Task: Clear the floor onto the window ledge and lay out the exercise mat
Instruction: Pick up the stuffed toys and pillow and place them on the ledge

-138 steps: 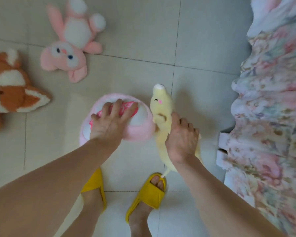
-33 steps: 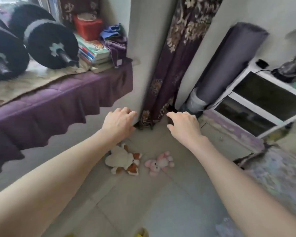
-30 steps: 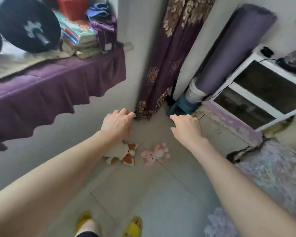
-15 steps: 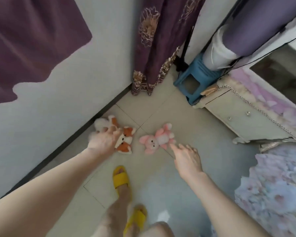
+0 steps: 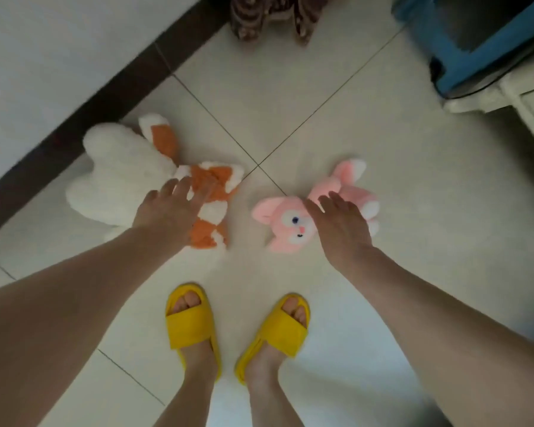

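Fox plush (image 5: 127, 177), orange & white, lay on the tile floor (image 5: 336, 124) near the dark baseboard (image 5: 105, 87), big white tail toward the wall. Pink bunny plush (image 5: 290, 223) lay just to its right, face up, ears toward the blue stool; the two were apart w/ a tile joint crossing between them.

I saw the left hand (image 5: 170, 211) over the fox, fingers (image 5: 182, 186) spread and loose, not closed on anything; contact w/ the plush I couldn't tell due to blur. Right hand (image 5: 339, 226) was over the bunny's body, fingers (image 5: 327, 201) also splayed and unclenched, covering part of the head edge; touching or just above, couldn't tell.

Both forearms reached down from the frame's lower corners. Feet in yellow slippers (image 5: 191, 325) stood on the floor below the toys, side by side. Blue stool (image 5: 475, 47) sat top right, next to a white cabinet (image 5: 530, 97). Patterned curtain hem (image 5: 269, 16) hung at top centre, reaching the floor.
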